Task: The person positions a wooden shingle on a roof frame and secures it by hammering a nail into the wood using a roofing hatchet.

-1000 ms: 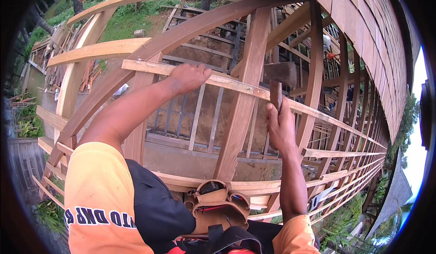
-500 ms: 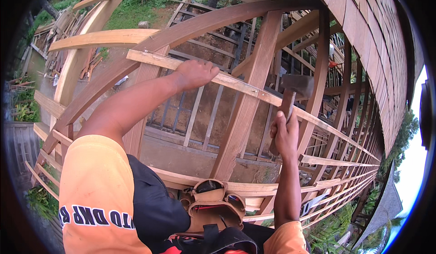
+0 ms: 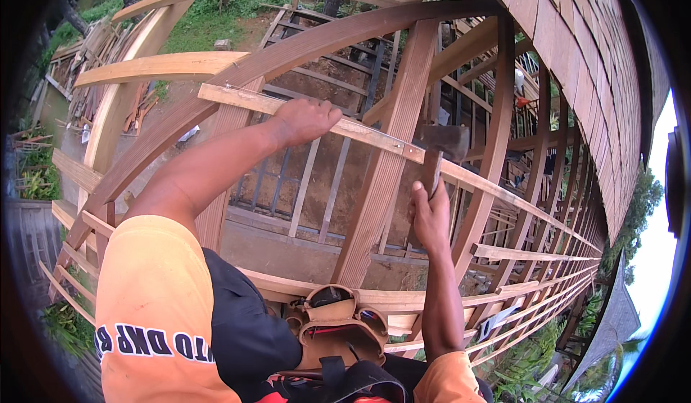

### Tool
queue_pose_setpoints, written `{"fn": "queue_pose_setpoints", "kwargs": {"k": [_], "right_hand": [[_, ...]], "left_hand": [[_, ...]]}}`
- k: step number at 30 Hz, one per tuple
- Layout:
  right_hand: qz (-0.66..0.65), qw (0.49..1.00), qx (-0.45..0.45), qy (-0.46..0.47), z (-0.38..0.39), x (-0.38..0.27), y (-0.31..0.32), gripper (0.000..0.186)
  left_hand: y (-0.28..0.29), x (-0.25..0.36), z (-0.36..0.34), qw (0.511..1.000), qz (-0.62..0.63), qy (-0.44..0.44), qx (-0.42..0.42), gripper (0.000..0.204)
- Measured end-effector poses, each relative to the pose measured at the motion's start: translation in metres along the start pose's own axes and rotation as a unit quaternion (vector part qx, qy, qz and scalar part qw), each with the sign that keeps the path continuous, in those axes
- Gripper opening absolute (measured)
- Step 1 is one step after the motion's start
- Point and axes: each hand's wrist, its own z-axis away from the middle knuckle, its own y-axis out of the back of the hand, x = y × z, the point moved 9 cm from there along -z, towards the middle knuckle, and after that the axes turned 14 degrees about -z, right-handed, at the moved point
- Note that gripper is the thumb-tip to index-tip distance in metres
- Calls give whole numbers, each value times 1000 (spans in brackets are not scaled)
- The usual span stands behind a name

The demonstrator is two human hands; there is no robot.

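1. Currently, the left hand is closed over the pale batten, fingers curled across its upper edge, inward of the batten's left end.
2. The right hand grips the handle of the hammer. The head is beyond the batten's upper edge, right of the broad rafter; contact with the batten cannot be determined.
3. The batten crosses the rafter's upper part; its left end overlies the curved beam.
4. Small dark marks show on the batten at the rafter's right edge; nails or holes cannot be distinguished.
5. Marking: dark block lettering with white outlines, inverted in this view, runs along the hem of the orange left sleeve.
6. A tan tool pouch is at the waist.
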Motion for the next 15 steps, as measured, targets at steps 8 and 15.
{"fn": "queue_pose_setpoints", "kwargs": {"k": [8, 15], "right_hand": [[-168, 733, 44, 658, 111, -299, 109, 40], [173, 981, -31, 86, -2, 31, -1, 27]], "left_hand": [[5, 2, -2, 1000, -8, -14, -7, 12], [4, -3, -18, 1000, -11, -8, 14, 15]]}}
